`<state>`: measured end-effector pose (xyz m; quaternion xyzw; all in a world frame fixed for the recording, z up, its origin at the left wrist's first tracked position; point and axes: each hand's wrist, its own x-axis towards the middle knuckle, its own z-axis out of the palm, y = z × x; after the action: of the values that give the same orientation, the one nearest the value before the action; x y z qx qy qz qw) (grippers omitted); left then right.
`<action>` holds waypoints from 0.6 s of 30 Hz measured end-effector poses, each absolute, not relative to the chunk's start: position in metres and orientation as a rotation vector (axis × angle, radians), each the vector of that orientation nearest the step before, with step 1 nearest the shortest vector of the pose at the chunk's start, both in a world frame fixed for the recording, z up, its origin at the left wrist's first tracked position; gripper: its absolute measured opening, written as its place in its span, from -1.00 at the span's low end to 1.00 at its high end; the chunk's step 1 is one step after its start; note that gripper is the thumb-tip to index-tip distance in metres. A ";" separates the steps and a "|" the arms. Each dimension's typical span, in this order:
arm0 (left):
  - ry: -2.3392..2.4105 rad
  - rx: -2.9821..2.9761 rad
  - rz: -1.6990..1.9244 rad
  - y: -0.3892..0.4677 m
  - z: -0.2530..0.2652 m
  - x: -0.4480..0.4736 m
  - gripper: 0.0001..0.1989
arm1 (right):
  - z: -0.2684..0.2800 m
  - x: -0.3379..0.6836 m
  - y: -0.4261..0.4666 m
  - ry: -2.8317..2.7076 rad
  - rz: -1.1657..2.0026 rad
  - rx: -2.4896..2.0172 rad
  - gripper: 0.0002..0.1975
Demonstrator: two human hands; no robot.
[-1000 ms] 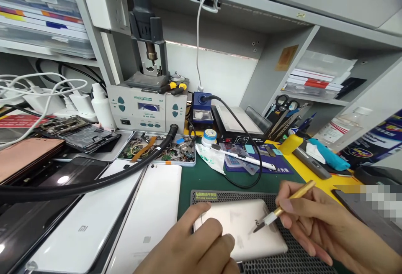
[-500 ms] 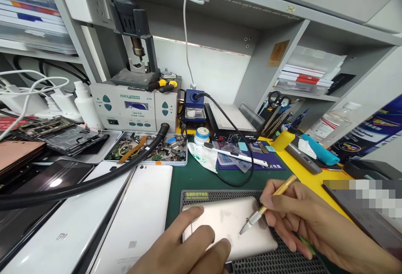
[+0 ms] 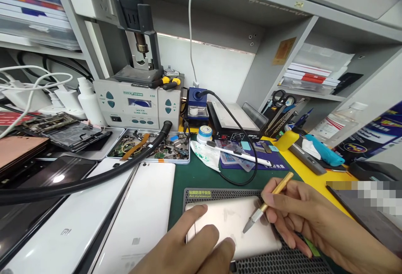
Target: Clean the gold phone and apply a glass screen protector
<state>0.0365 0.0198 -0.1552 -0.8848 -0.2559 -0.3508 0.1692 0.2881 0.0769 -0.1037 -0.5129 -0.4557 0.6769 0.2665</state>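
Observation:
A gold-backed phone [image 3: 220, 219] lies back side up on a black perforated pad [image 3: 260, 263]. My left hand [image 3: 194, 244] holds the phone down at its left part, fingers bent over the back cover. In my right hand [image 3: 292, 211] is a craft knife [image 3: 265, 207] with a gold handle and silver collar, pinched like a pen. Its broad blade points down and left, the tip at the middle of the phone's back; whether it touches I cannot tell. Faint smudges mark the cover around the blade. My left thumb is hidden.
White phone backs [image 3: 138, 219] lie at the left under a thick black hose [image 3: 94, 190]. Behind stand a tray of small parts [image 3: 153, 144], a hot-air station [image 3: 138, 104], a white pen-like tool [image 3: 241, 155] and a black cable. A dark device [image 3: 361, 219] lies at the right.
The whole view has shifted slightly. The knife's handle stands a little steeper, while its blade stays over nearly the same spot. My left hand keeps its place on the phone.

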 end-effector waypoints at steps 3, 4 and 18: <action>-0.725 -2.501 -1.003 0.019 -0.155 0.036 -0.63 | -0.104 0.288 0.076 -1.226 1.817 -1.391 -0.63; -0.720 -2.503 -0.990 0.019 -0.155 0.035 -0.63 | -0.104 0.288 0.076 -1.232 1.812 -1.391 -0.63; -0.742 -2.522 -0.997 0.017 -0.154 0.034 -0.65 | -0.104 0.288 0.075 -1.310 1.804 -1.412 -0.68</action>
<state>0.0343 0.0170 -0.1543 -0.8848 -0.2603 -0.3499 0.1642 0.2884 0.0746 -0.1042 -0.5184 -0.4807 0.6620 0.2489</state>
